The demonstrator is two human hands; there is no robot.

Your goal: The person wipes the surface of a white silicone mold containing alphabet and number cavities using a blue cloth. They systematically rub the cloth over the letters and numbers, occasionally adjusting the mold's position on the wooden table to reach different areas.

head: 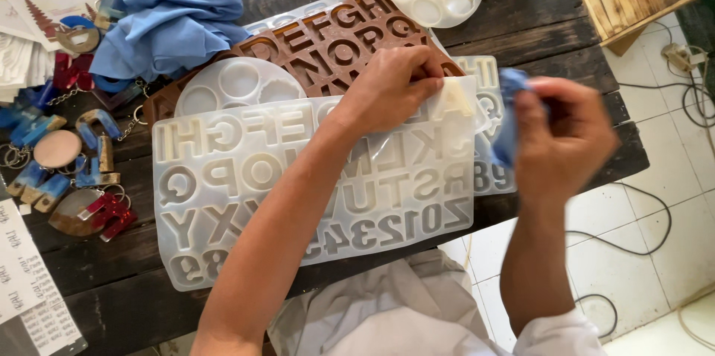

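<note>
Pinching a corner of the clear mould (313,192) with the left hand (391,88), fingertips closed on the raised flap right where a pale letter (454,99) sits in its cavity; gripping a small blue piece (510,114) in the right hand (562,140), fingers curled about it, held off the table's right edge over the tiled floor (670,199).

Risks, judged from how things lie: peeling the soft corner too sharply, likely tearing the thin wall round the pale letter or snapping the letter itself; letting the blue piece slip, with nothing under it but hard tile, so a chip or a lost piece; dragging the whole clear mould off the dark table (536,13), since its near edge already overhangs toward the lap; nudging the brown mould (328,43) beneath, which lies partly covered and could shift with the top sheet; sweeping the forearm across the round mould (238,84) just beside it. Well apart to the left, keychains (74,177) and blue cloth (164,21), out of harm; cables on the floor a snag only for feet.
</note>
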